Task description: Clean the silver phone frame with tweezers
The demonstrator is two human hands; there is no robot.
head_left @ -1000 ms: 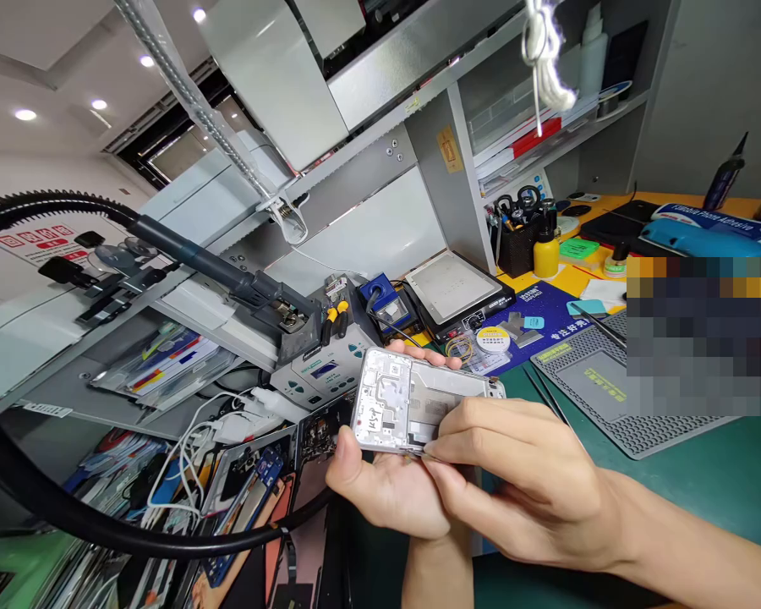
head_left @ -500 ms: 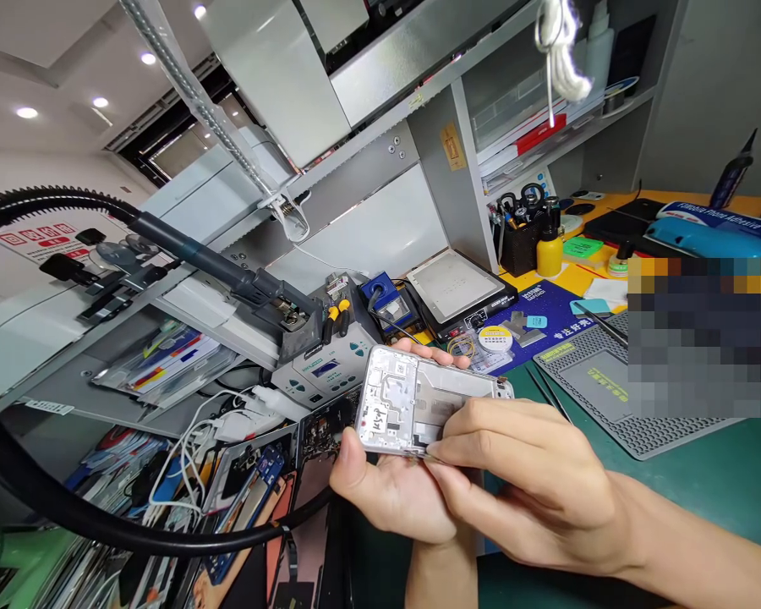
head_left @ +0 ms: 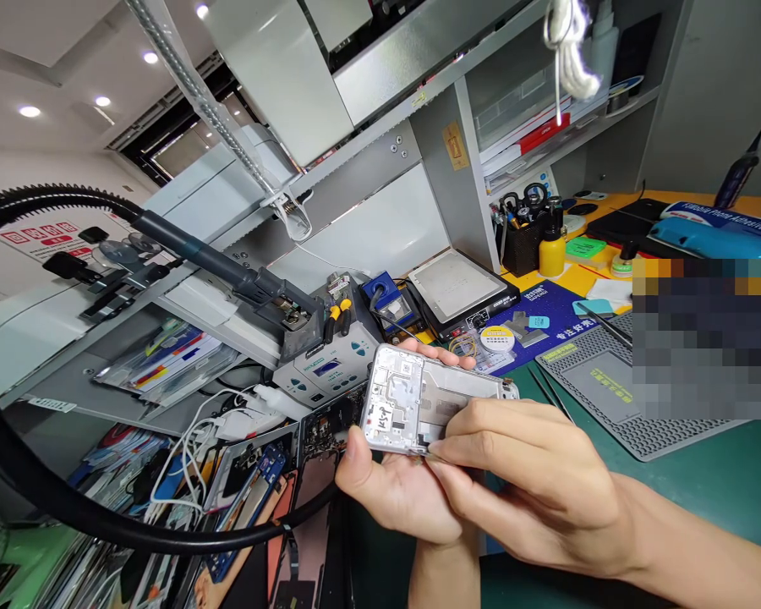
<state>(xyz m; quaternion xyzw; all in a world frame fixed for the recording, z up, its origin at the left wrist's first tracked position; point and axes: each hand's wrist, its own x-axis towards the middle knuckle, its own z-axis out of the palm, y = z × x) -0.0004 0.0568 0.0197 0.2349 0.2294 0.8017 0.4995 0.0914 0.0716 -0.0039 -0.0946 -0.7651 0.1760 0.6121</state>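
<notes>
A silver phone mid-frame (head_left: 406, 397), inner side up with handwriting at one end, lies across my left hand (head_left: 399, 495). The left thumb presses its near corner and the fingertips show past its far edge. My right hand (head_left: 533, 482) rests over the frame's right half. Its thumb and forefinger are pinched together at the near edge on something too small to make out.
A hot-air station (head_left: 330, 364) with its black hose (head_left: 57, 507) stands behind the hands. A heating plate (head_left: 460, 288), blue mat (head_left: 545, 317), grey silicone mat (head_left: 609, 397), tweezers (head_left: 545, 385), yellow bottle (head_left: 551, 254) and tool cup (head_left: 520, 241) lie to the right. Opened phones (head_left: 254, 482) pile at left.
Both hands and the frame have shifted slightly right and up in view; the grip is unchanged.
</notes>
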